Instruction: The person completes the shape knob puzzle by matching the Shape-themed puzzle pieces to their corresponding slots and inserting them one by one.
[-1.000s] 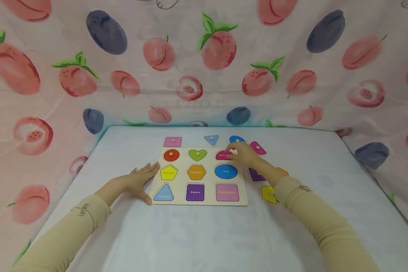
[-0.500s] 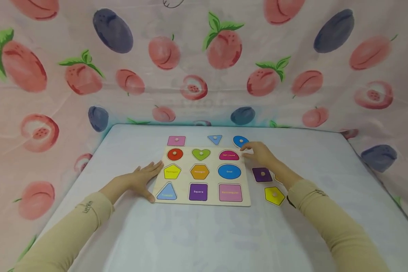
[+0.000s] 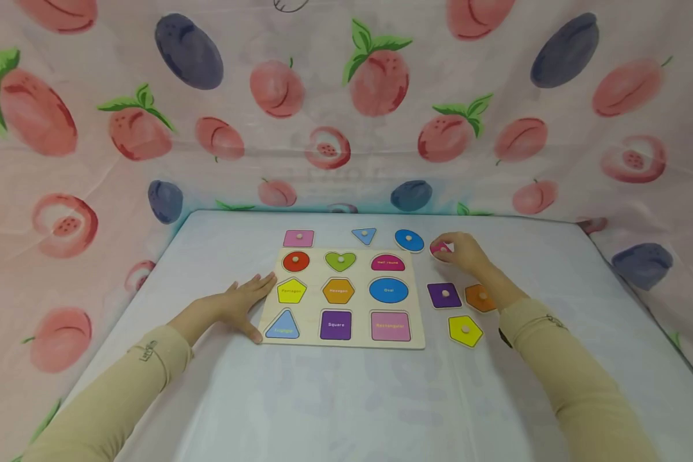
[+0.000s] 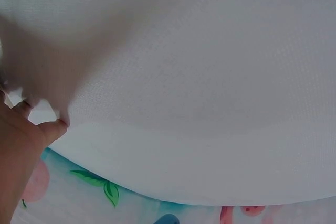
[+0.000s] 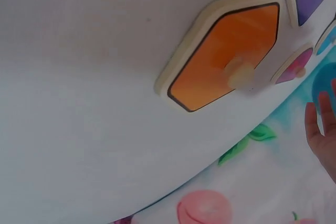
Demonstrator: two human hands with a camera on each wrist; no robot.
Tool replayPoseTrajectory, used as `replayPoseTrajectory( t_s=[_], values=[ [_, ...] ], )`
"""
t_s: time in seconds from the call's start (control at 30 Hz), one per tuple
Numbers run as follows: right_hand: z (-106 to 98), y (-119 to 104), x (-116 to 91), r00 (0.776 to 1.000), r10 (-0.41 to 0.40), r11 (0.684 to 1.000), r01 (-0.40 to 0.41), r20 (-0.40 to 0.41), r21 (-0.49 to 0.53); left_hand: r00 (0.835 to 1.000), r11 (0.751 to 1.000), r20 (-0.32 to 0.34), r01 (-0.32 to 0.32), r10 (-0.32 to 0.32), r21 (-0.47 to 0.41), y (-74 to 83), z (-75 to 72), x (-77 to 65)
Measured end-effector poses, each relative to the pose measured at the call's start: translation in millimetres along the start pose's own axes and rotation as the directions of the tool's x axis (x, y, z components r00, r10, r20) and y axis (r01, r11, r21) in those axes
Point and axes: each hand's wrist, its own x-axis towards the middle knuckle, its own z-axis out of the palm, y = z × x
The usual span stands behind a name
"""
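Observation:
A wooden shape puzzle board (image 3: pixel 314 308) lies on the white table with its labelled spaces facing up. The left hand (image 3: pixel 239 307) rests along the board's left edge, fingers spread. In the left wrist view, the left hand (image 4: pixel 23 135) shows at the left edge. Over the magenta half-round piece (image 3: pixel 437 251) is the right hand (image 3: pixel 464 252), thumb and index finger on either side of its knob. The right wrist view has the magenta piece (image 5: pixel 294 67) flat on the table, the right hand (image 5: pixel 326 129) apart from it with extended fingers. The red circle (image 3: pixel 296 261) and green heart (image 3: pixel 340 261) sit in the board.
Behind the board lie a pink rectangle (image 3: pixel 298 239), blue triangle (image 3: pixel 364 236) and blue oval (image 3: pixel 409 240). To its right are a purple square (image 3: pixel 443 295), orange hexagon (image 3: pixel 480 298) and yellow pentagon (image 3: pixel 465 331). A fruit-print curtain (image 3: pixel 335 115) surrounds the table's far side.
The right hand has moved from over the board's half-round space rightward to the magenta piece. The left hand stays at the board's edge. The view has shifted slightly.

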Motion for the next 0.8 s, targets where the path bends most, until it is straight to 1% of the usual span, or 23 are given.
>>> replayPoseTrajectory(
  t_s=[0.17, 0.33, 0.47, 0.57, 0.73, 0.8],
  values=[
    [0.0, 6.8, 5.9, 0.999, 0.049, 0.999, -0.049, -0.015, -0.020, 1.000, 1.000, 0.007, 0.013, -0.013, 0.001, -0.8, 1.5, -1.8],
    [1.8, 11.9, 12.3, 0.997, 0.072, 0.997, -0.072, -0.015, -0.016, 1.000, 1.000, 0.003, 0.014, -0.014, -0.019, 0.2, -0.7, -3.9],
    [-0.2, 15.6, 16.7, 0.997, 0.069, 0.997, -0.069, -0.024, -0.016, 1.000, 0.999, -0.001, 0.006, -0.006, -0.034, 1.5, -2.9, -3.7],
    [-2.0, 17.5, 18.3, 0.998, 0.061, 0.998, -0.062, -0.016, -0.026, 1.000, 0.999, 0.007, 0.006, -0.006, -0.034, 1.1, -1.7, -3.6],
    [-5.0, 20.7, 20.4, 0.999, 0.051, 0.998, -0.051, 0.011, -0.048, 1.000, 0.999, 0.002, 0.000, 0.000, -0.037, -0.1, 0.8, -2.7],
    [-6.2, 22.2, 22.6, 0.998, 0.058, 0.997, -0.056, 0.033, -0.043, 1.000, 0.999, -0.006, -0.004, 0.003, -0.032, 0.2, -0.6, -3.1]
  ],
)
